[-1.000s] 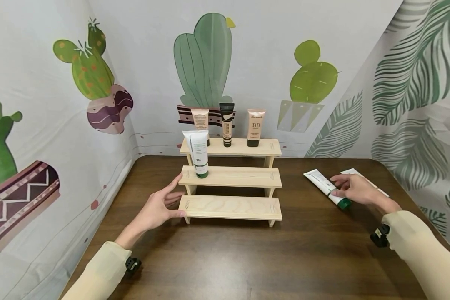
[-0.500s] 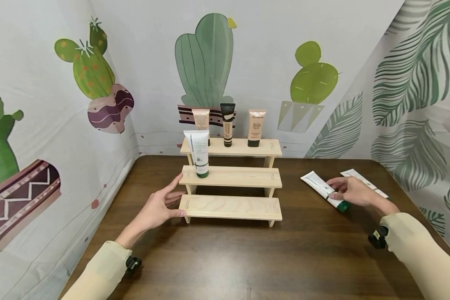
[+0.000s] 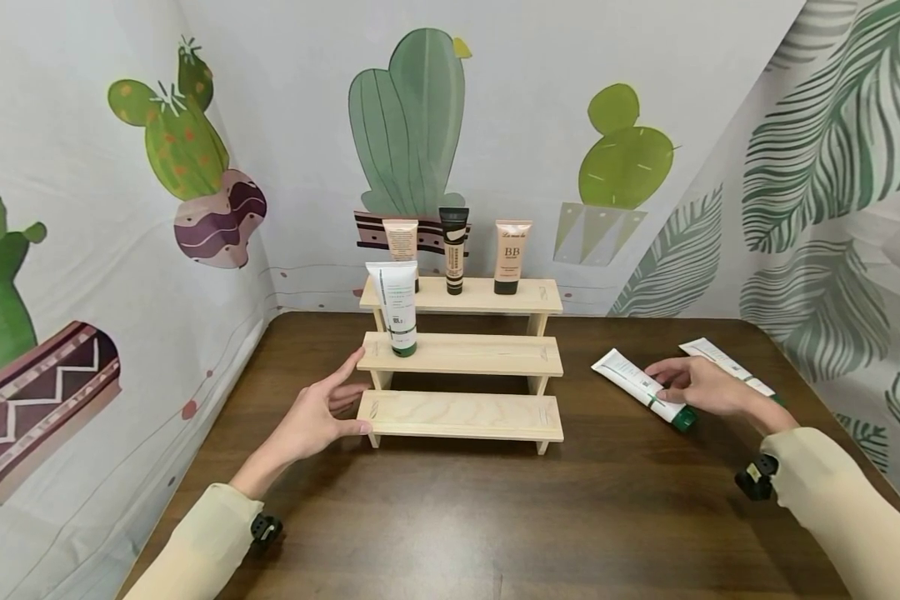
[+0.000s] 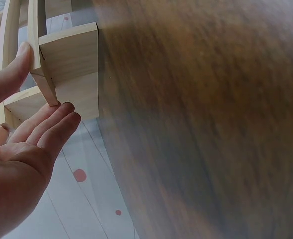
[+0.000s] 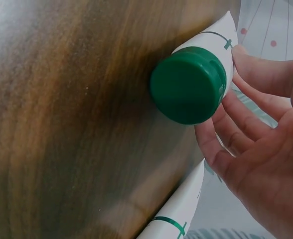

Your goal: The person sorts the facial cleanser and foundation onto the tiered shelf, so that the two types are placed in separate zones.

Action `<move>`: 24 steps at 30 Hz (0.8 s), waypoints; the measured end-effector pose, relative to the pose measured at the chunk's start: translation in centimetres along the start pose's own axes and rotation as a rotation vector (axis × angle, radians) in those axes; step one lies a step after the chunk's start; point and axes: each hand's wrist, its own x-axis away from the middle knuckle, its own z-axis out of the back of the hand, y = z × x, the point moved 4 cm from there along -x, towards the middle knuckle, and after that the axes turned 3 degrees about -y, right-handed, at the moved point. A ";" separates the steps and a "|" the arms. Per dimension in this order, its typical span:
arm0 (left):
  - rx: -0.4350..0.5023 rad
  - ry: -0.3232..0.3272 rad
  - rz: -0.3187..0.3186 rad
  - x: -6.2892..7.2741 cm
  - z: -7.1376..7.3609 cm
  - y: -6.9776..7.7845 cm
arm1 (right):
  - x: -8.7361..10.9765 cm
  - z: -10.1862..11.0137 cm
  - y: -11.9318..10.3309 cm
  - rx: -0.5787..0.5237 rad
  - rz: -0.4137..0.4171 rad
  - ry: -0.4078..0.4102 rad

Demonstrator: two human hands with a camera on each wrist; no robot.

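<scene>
A three-step wooden stand (image 3: 461, 414) stands on the table. My left hand (image 3: 317, 419) touches its left end, fingers fairly straight; the thumb rests at the bottom step's front edge, the index fingertip by the middle step. In the left wrist view, fingertips meet the pale side panel (image 4: 74, 64). To the right, my right hand (image 3: 701, 385) grips a white squeeze tube with a green cap (image 3: 633, 385) between thumb and fingers. That green cap (image 5: 186, 87) faces the right wrist camera; whether the tube touches the table is unclear. A second white tube (image 3: 727, 364) lies behind my right hand, partly hidden.
On the middle step's left end a white tube (image 3: 395, 308) stands on its green cap. The top step holds a beige tube (image 3: 401, 237), a black tube (image 3: 454, 254) and a BB cream tube (image 3: 511, 254). A printed cloth (image 3: 525, 108) hangs behind the brown table (image 3: 450, 517).
My right hand has shifted slightly left and toward me with the white tube, showing more of the second tube behind. My left hand and the stand have stayed in place.
</scene>
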 end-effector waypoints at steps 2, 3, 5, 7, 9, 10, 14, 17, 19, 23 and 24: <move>-0.001 -0.002 0.000 0.0 0.0 0.0 | -0.1 0.0 -0.1 -0.003 0.010 -0.007; -0.001 -0.002 0.000 0.0 0.0 0.0 | -0.1 0.0 -0.1 -0.001 0.013 -0.009; 0.000 -0.002 -0.002 0.0 0.0 0.0 | -0.2 0.0 -0.1 -0.001 0.014 -0.014; 0.004 -0.001 -0.004 0.0 0.0 0.0 | -0.3 0.0 -0.1 -0.007 0.013 -0.023; 0.004 -0.001 -0.004 0.0 -0.1 0.0 | -0.3 -0.1 -0.1 -0.021 0.016 -0.038; 0.004 -0.002 -0.004 0.0 -0.1 -0.1 | -0.3 -0.2 -0.2 -0.030 0.019 -0.044; -0.002 -0.005 -0.002 0.0 -0.1 -0.1 | -0.2 -0.3 -0.3 -0.049 0.031 -0.066; 0.001 -0.003 -0.001 0.0 -0.1 -0.1 | -0.3 -0.2 -0.4 -0.051 0.027 -0.071; 0.002 -0.003 -0.001 0.0 -0.1 -0.1 | -0.3 -0.2 -0.5 -0.054 0.018 -0.071; 0.001 -0.005 0.000 0.0 0.0 -0.1 | -0.4 -0.2 -0.6 -0.050 0.016 -0.080; 0.000 -0.005 0.000 0.0 0.0 -0.1 | -0.4 -0.2 -0.6 -0.049 0.014 -0.084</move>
